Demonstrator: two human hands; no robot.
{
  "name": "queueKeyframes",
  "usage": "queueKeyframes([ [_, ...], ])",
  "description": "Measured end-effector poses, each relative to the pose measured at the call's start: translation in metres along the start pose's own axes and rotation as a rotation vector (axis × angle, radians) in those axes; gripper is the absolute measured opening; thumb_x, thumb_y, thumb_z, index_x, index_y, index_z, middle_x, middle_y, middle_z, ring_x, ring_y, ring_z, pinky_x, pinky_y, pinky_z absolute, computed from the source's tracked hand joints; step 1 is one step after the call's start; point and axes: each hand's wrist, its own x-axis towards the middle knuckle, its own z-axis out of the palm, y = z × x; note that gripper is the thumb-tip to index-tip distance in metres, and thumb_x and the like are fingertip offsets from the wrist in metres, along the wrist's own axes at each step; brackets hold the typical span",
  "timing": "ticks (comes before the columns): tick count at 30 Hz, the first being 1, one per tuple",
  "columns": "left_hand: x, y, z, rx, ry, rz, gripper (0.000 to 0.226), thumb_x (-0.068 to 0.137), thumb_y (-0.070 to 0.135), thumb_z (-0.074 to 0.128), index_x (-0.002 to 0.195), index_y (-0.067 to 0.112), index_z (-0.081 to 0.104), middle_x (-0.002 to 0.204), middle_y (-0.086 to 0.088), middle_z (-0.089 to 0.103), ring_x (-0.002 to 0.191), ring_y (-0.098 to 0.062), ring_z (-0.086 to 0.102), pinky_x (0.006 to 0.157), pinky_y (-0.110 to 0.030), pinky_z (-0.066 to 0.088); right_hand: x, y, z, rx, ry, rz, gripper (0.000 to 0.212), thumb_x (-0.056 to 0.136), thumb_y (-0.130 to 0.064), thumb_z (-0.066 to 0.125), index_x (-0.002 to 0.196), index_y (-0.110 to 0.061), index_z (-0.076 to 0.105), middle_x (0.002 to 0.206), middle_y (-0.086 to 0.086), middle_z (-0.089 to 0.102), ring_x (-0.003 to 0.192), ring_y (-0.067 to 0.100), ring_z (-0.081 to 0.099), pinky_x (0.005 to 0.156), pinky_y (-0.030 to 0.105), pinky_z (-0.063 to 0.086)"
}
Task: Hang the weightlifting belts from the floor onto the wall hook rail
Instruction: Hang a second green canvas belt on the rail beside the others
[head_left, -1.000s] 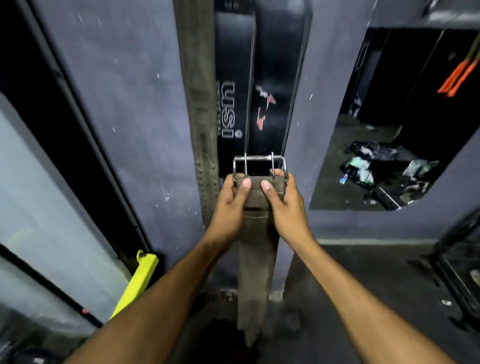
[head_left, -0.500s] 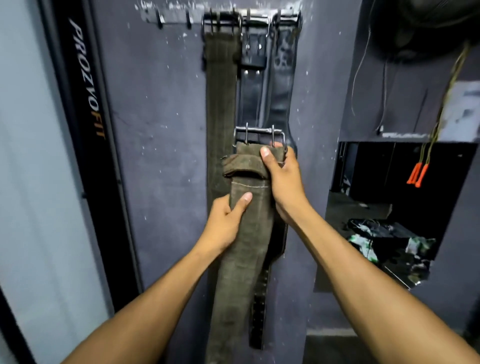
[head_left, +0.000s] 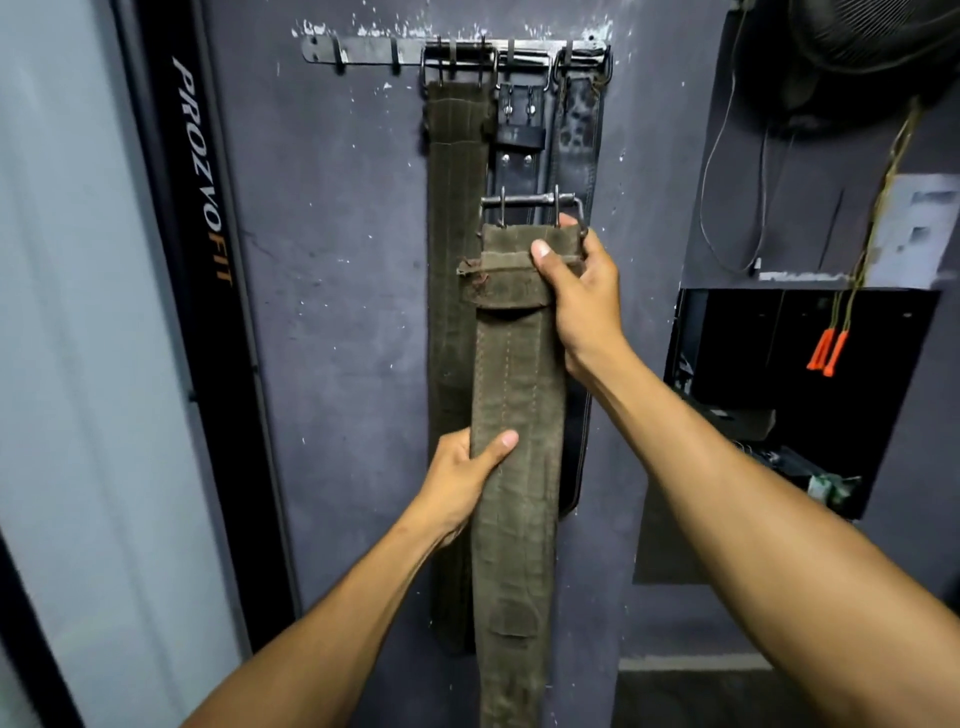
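Head view: an olive belt (head_left: 519, 415) is gripped mid-frame by the right hand (head_left: 582, 296) near its buckle (head_left: 535, 205) and by the left hand (head_left: 462, 483) lower down, below the hook rail (head_left: 374, 50).

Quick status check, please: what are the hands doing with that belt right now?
Right hand grips the olive belt near its buckle; left hand holds it lower down. Belt not yet on hook rail. Three belts already hanging; left hooks free.

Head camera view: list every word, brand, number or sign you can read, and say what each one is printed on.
"PROZVOFIT", running vertically, "PROZVO" in white and "FIT" in orange: on the black upright panel left of the wall.
Pale paper on the right wall: blurred, not readable.
Olive belt in the hands and the hung belts: no readable print.
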Motion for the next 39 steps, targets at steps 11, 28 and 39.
queueKeyframes([
  [11,-0.013,-0.057,-0.009,-0.015,-0.131,-0.196,0.033,0.077,0.033,0.086,0.107,0.02,0.082,0.114,-0.011,0.079,0.107,-0.025,0.076,0.085,-0.032,0.061,0.03,-0.032,0.004,-0.028,0.001,-0.042,0.048,0.099,-0.008,0.068,0.144,-0.005,0.051,0.11,0.003,0.074,0.099,0.012,0.073,0.097,0.033,0.061],
  [28,-0.007,-0.059,-0.035,0.014,-0.217,-0.291,0.061,0.073,0.027,0.087,0.127,0.006,0.066,0.124,-0.011,0.075,0.116,-0.023,0.072,0.093,-0.032,0.059,0.031,-0.016,-0.004,0.01,0.016,0.023,0.047,0.101,-0.008,0.065,0.145,-0.002,0.05,0.124,0.02,0.072,0.112,0.03,0.072,0.106,0.05,0.056],
  [39,0.077,0.106,0.019,0.024,0.226,0.048,0.038,0.105,0.029,0.055,0.108,-0.004,0.072,0.093,-0.014,0.079,0.082,-0.023,0.078,0.078,-0.037,0.063,-0.034,0.059,-0.003,-0.19,-0.081,0.098,0.026,0.094,-0.028,0.073,0.113,-0.012,0.066,0.112,0.009,0.078,0.109,0.028,0.074,0.103,0.054,0.056],
])
